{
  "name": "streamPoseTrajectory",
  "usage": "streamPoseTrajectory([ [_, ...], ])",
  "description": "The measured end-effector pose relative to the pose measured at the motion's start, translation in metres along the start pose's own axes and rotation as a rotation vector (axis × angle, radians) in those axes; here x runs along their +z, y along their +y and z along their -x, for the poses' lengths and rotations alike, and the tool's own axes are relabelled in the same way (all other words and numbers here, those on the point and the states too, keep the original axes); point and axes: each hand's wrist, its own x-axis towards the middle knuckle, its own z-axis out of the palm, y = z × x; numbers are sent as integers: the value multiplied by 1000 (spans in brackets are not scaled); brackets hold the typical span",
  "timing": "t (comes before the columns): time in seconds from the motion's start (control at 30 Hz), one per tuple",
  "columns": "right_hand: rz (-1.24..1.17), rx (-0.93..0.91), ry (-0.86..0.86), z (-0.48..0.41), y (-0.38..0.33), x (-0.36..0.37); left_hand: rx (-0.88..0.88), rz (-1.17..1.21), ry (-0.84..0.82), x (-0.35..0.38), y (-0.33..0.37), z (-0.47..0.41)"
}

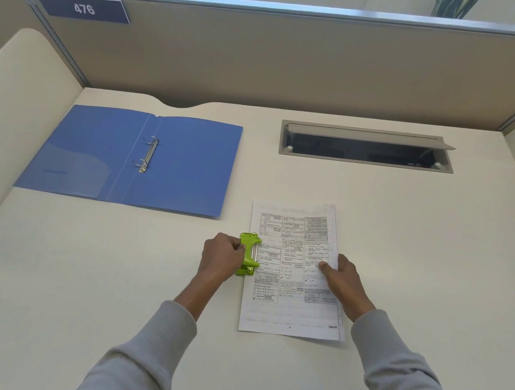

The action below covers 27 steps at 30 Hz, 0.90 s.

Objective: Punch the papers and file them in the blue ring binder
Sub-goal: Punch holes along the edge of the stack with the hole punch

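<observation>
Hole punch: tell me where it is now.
In the head view, the green hole punch sits centrally on the desk, over the left edge of the papers, gripped by the left hand, in front of the blue ring binder.

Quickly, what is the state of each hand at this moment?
Left hand: grips the green hole punch.
Right hand: pinches the right edge of the papers, thumb on top.

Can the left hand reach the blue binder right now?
Probably yes: bare desk lies between the left hand and the open blue binder, though its grip is on the green punch.
</observation>
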Motion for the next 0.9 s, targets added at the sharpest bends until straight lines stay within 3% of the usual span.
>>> streamPoseTrajectory([
  [0.53, -34, 14, 2, -3, 2, 1, -103, 183, -40, -13, 1, -11],
  [0.9, -52, 14, 32, -5, 4, 2, -111, 100, -88, -17, 4, -16],
])
